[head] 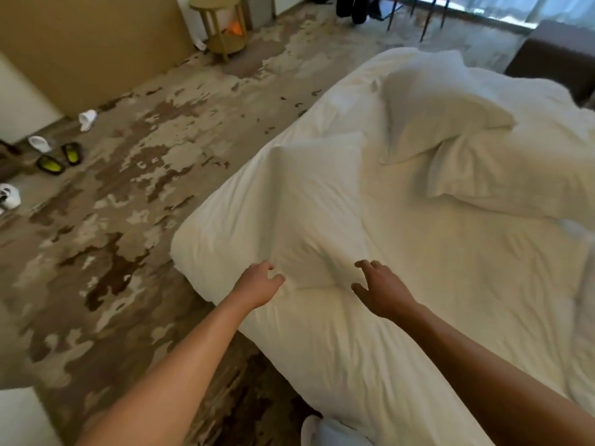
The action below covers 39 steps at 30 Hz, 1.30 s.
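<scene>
A white duvet covers the bed and hangs over its near corner. A white pillow lies on it near that corner, its near end between my two hands. My left hand hovers at the pillow's near left edge with fingers loosely curled, holding nothing. My right hand is at the pillow's near right side, fingers spread and relaxed. Two more white pillows lie further back on the bed.
Patterned brown and beige carpet lies left of the bed. Black and yellow shoes and white slippers sit by the left wall. A round wooden side table stands at the back; a dark seat at the far right.
</scene>
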Tool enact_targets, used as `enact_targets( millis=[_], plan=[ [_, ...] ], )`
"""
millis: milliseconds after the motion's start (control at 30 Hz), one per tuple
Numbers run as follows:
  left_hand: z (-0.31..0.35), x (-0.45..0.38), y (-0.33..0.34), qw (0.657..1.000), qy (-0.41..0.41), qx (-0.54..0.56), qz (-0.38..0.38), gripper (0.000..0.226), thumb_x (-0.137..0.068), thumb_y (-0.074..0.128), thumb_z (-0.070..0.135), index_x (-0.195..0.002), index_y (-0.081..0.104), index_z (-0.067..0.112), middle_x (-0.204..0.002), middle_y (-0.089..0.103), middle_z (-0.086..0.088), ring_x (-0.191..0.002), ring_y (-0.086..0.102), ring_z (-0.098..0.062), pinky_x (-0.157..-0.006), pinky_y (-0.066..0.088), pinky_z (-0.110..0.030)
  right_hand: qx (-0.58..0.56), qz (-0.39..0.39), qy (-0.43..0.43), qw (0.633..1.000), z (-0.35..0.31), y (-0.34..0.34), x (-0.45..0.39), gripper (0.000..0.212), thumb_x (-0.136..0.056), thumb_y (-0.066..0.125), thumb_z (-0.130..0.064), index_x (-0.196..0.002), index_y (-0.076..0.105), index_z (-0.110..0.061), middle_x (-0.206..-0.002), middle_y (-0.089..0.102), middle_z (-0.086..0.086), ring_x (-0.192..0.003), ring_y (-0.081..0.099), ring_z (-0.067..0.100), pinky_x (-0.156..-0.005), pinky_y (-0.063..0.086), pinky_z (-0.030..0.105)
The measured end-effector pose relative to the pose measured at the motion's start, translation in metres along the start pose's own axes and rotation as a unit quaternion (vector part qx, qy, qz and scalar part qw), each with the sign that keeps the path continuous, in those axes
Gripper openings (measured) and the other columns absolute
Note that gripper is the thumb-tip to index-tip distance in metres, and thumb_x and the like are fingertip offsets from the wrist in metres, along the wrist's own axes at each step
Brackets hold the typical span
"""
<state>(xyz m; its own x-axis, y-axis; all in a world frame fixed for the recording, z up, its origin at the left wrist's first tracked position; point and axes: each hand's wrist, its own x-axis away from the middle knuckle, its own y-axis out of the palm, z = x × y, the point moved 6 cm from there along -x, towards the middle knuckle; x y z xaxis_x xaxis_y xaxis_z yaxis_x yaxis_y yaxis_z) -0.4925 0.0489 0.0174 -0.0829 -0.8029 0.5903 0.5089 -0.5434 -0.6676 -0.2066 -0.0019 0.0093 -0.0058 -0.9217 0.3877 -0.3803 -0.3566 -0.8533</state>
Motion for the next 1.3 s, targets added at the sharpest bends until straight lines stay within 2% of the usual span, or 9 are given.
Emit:
enact_targets(
  millis=[133,300,433,533,633,733,933,1133,1300],
  plan=[
    [0.008,-0.051,-0.022,0.999,-0.021,0.013,0.022,0.061,-0.099,0.052,0.050,-0.151,0.044,0.018,-0.149,0.048,-0.010,-0.127,0.055,-0.026,-0.098,0.049,-0.037,0.000,0.009,-0.005,1.000,-0.008,0.000,-0.068,0.059,-0.099,0.057,-0.045,-0.151,0.042,-0.019,-0.137,0.057,0.010,-0.122,0.056,0.032,-0.095,0.051,0.042],
    [0.022,-0.126,-0.035,0.998,-0.053,0.019,0.015,0.058,-0.099,0.053,0.048,-0.148,0.046,0.018,-0.147,0.049,-0.012,-0.126,0.056,-0.028,-0.103,0.049,-0.040,-0.014,-0.006,-0.004,1.000,-0.015,0.004,-0.163,0.064,-0.101,0.056,-0.044,-0.156,0.036,-0.018,-0.151,0.047,0.012,-0.135,0.048,0.033,-0.105,0.048,0.045],
    [0.026,-0.188,-0.039,0.997,-0.066,0.031,0.013,0.056,-0.098,0.054,0.048,-0.145,0.048,0.018,-0.145,0.051,-0.012,-0.126,0.056,-0.030,-0.103,0.049,-0.040,-0.027,-0.009,0.007,1.000,-0.023,0.006,-0.231,0.073,-0.100,0.057,-0.050,-0.160,0.027,-0.022,-0.161,0.035,0.012,-0.142,0.042,0.035,-0.108,0.048,0.048],
    [0.018,-0.235,-0.040,0.995,-0.080,0.056,0.011,0.058,-0.096,0.054,0.051,-0.144,0.047,0.018,-0.143,0.052,-0.011,-0.124,0.057,-0.030,-0.101,0.049,-0.040,-0.057,-0.012,0.048,0.997,-0.033,0.014,-0.275,0.087,-0.096,0.056,-0.064,-0.164,0.016,-0.026,-0.170,0.017,0.014,-0.152,0.028,0.037,-0.113,0.043,0.054],
    [0.006,-0.282,-0.038,0.990,-0.096,0.102,0.018,0.067,-0.095,0.053,0.058,-0.147,0.045,0.018,-0.145,0.051,-0.010,-0.125,0.057,-0.030,-0.100,0.050,-0.041,-0.089,-0.012,0.103,0.991,-0.043,0.031,-0.310,0.102,-0.088,0.048,-0.081,-0.164,0.008,-0.027,-0.173,0.004,0.014,-0.157,0.014,0.039,-0.117,0.036,0.058],
    [-0.005,-0.327,-0.029,0.982,-0.116,0.149,0.018,0.076,-0.093,0.051,0.064,-0.152,0.039,0.018,-0.148,0.048,-0.011,-0.130,0.054,-0.031,-0.099,0.047,-0.039,-0.086,-0.008,0.172,0.981,-0.045,0.058,-0.332,0.113,-0.080,0.035,-0.095,-0.164,-0.002,-0.028,-0.173,-0.005,0.012,-0.158,0.005,0.040,-0.117,0.029,0.069],
    [-0.025,-0.393,0.007,0.967,-0.139,0.210,-0.027,0.103,-0.082,0.064,0.073,-0.158,0.029,0.014,-0.154,0.046,-0.015,-0.139,0.048,-0.034,-0.110,0.041,-0.039,-0.056,0.002,0.231,0.971,-0.026,0.105,-0.357,0.122,-0.075,0.024,-0.102,-0.160,-0.024,-0.031,-0.170,-0.027,0.011,-0.159,-0.013,0.037,-0.119,0.011,0.075],
    [-0.033,-0.425,0.032,0.966,-0.152,0.210,-0.012,0.134,-0.060,0.079,0.079,-0.160,0.020,0.012,-0.152,0.045,-0.020,-0.139,0.046,-0.038,-0.113,0.043,-0.045,-0.029,0.015,0.256,0.966,0.009,0.124,-0.377,0.122,-0.074,0.023,-0.103,-0.160,-0.026,-0.030,-0.171,-0.025,0.008,-0.160,-0.011,0.033,-0.119,0.012,0.074],
    [-0.027,-0.439,0.044,0.967,-0.142,0.211,0.016,0.133,-0.056,0.081,0.079,-0.159,0.018,0.022,-0.147,0.047,-0.015,-0.132,0.053,-0.038,-0.104,0.049,-0.046,-0.025,0.018,0.263,0.964,0.025,0.134,-0.388,0.122,-0.076,0.023,-0.102,-0.160,-0.026,-0.028,-0.171,-0.022,0.010,-0.160,-0.010,0.032,-0.120,0.013,0.073]
  ],
)
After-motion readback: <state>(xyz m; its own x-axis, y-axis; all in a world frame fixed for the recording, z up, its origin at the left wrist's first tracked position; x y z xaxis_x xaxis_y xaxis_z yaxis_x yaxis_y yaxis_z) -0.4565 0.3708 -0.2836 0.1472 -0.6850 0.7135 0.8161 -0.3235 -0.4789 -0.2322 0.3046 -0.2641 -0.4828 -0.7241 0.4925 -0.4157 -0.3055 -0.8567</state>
